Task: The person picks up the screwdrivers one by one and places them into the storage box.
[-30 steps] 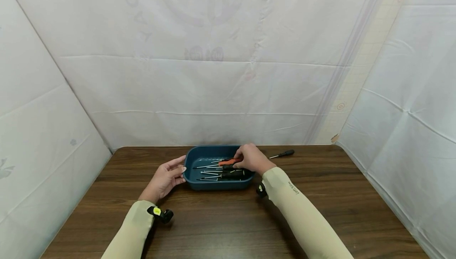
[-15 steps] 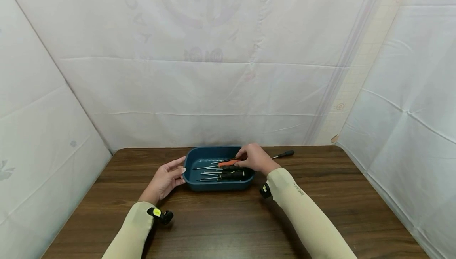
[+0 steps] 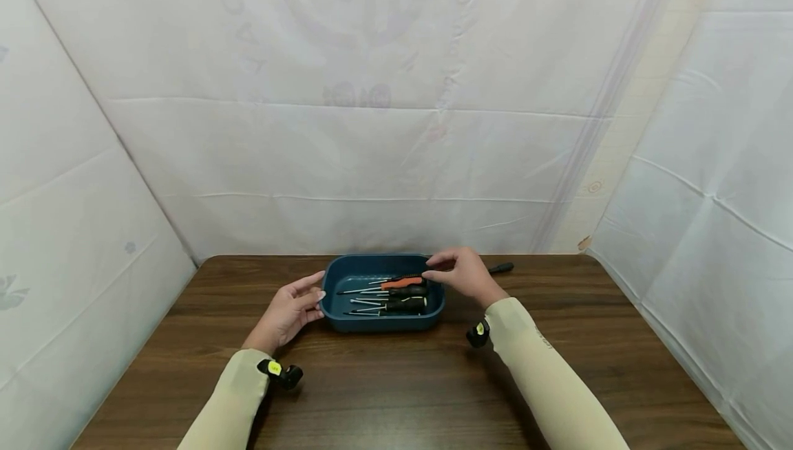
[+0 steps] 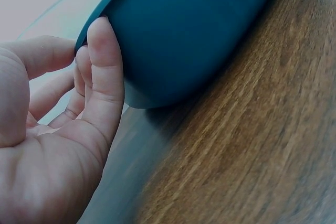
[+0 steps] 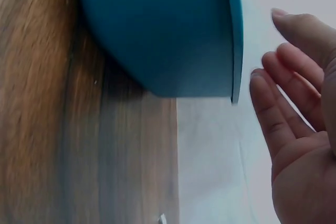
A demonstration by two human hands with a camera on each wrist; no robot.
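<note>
So far, most of the screwdrivers lie in the blue tray (image 3: 347,323): several black-handled ones (image 3: 405,304) and one orange-handled screwdriver (image 3: 400,283), shafts pointing toward the left hand (image 3: 291,310). That hand rests on the desk (image 3: 384,395) with relaxed, straight fingers (image 4: 102,77) laid against the tray's left end wall, steadying it and holding nothing. The right hand (image 3: 464,274) hovers above the tray's right end, loosely spread and empty; from the right wrist view its fingers (image 5: 286,85) stand apart from the rim. Just beyond that hand, on the bare desk, one black-handled screwdriver (image 3: 500,268) lies outside the tray, partly hidden by the knuckles. Judged: nearly done, one tool left. Nothing lies between hand and tool. White sheeting (image 3: 396,106) closes in the desk behind and at both sides.
</note>
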